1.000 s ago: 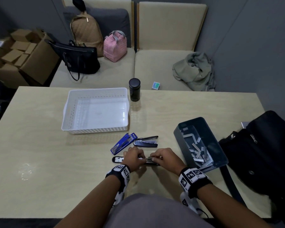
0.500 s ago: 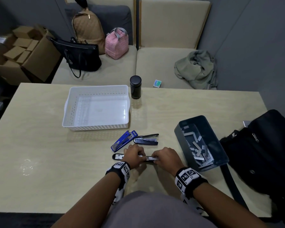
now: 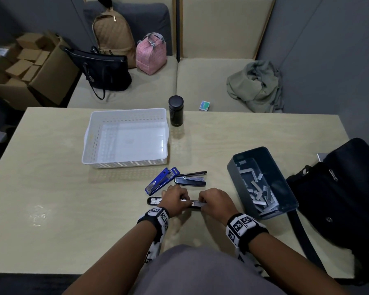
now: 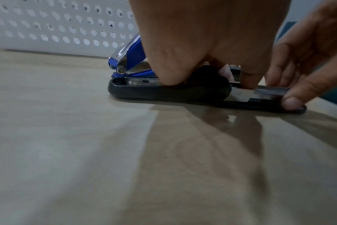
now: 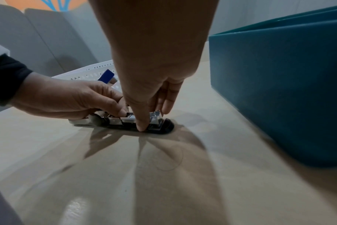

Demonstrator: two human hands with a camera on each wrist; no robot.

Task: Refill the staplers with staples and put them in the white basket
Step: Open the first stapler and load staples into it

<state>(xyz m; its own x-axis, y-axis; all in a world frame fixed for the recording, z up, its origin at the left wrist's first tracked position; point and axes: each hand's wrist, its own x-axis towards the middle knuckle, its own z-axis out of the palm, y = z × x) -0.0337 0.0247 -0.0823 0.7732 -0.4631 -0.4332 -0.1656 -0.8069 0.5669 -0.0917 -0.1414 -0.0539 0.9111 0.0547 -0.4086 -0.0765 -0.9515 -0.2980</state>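
Note:
A black stapler (image 3: 195, 203) lies opened flat on the table near the front edge, its metal staple channel facing up. My left hand (image 3: 175, 199) grips its middle at the hinge, thumb and fingers curled on the body (image 4: 164, 91). My right hand (image 3: 215, 201) pinches the right end, thumb on the base and fingers on the far side of the channel (image 5: 156, 120). A blue stapler (image 3: 161, 180) and a second dark stapler (image 3: 191, 178) lie just beyond. Farther back on the left stands the empty white basket (image 3: 126, 165). Strips of staples (image 3: 260, 188) lie in a blue-grey bin (image 3: 234, 173) to the right.
A black flask (image 3: 176, 110) stands beside the basket's far right corner. A black bag (image 3: 345, 188) sits on the table's right edge, close to the bin. Behind the table is a sofa with several bags and a crumpled cloth.
Both hands stay on the black stapler in the same place. Only the head view has shifted slightly.

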